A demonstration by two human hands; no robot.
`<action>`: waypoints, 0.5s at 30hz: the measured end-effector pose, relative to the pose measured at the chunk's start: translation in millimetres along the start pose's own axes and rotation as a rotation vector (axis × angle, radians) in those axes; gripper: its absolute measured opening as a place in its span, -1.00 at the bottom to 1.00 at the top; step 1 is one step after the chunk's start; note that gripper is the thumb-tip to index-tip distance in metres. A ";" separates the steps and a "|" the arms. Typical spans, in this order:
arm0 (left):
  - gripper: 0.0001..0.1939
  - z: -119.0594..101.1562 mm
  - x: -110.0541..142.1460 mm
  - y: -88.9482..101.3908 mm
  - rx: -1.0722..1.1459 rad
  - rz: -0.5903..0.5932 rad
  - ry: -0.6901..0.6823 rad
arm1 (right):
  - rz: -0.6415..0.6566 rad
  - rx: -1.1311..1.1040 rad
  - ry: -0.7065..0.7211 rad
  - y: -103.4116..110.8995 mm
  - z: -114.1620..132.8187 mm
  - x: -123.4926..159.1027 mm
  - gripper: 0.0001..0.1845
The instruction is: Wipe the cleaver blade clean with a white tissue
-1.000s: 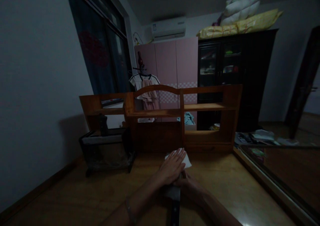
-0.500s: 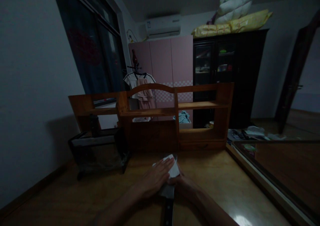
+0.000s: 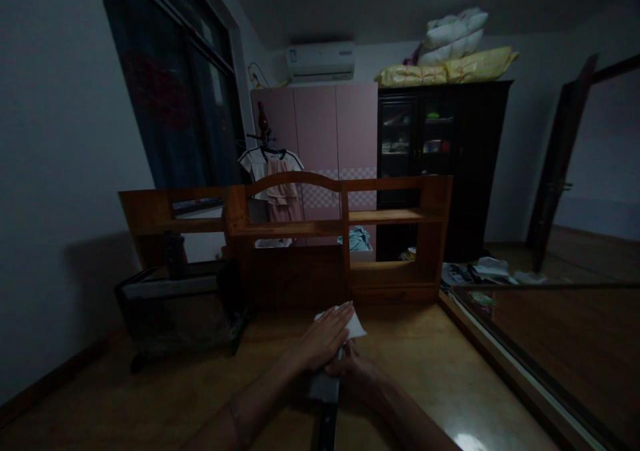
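Note:
My left hand (image 3: pixel 327 336) lies with straight, close-set fingers over a white tissue (image 3: pixel 356 328), pressing it from above. A corner of the tissue sticks out past the fingertips on the right. My right hand (image 3: pixel 356 370) is just below and to the right, fingers curled around a thin pale edge I cannot make out. Beneath both hands is a knife with a wide grey blade (image 3: pixel 323 390); its black handle (image 3: pixel 327 426) points towards me. The blade's far part is hidden by my hands.
The wooden tabletop (image 3: pixel 410 364) carries a wooden shelf unit (image 3: pixel 295 228) at its back. A dark glass-sided tank (image 3: pixel 180 311) stands at the left. A raised ledge (image 3: pixel 500 364) runs along the right. Pink and black cabinets are beyond.
My left hand and the tissue have shifted slightly up and right relative to the knife handle. My right hand has come off the tissue's lower edge. The view has turned slightly.

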State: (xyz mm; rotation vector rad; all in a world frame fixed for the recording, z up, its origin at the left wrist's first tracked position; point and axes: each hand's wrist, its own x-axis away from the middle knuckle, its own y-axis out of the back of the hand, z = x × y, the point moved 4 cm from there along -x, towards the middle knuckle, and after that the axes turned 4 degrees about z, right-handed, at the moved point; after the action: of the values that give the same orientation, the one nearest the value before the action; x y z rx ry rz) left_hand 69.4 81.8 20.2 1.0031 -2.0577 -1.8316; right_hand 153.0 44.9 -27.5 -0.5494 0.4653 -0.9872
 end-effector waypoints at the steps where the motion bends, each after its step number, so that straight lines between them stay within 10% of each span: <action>1: -0.47 1.8 -1.6 -1.4 -0.008 -0.006 0.002 | -0.003 -0.001 0.001 0.6 0.0 -0.6 -0.39; 15: -0.47 19.7 -13.6 -1.4 -0.033 -0.046 0.089 | 0.069 -0.079 0.010 -4.3 2.5 -0.1 -0.14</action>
State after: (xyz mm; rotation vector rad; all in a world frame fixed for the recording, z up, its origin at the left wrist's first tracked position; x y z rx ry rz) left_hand 68.9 105.7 18.6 1.1110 -1.9624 -1.8020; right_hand 151.6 43.6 -22.9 -0.5958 0.5304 -0.9088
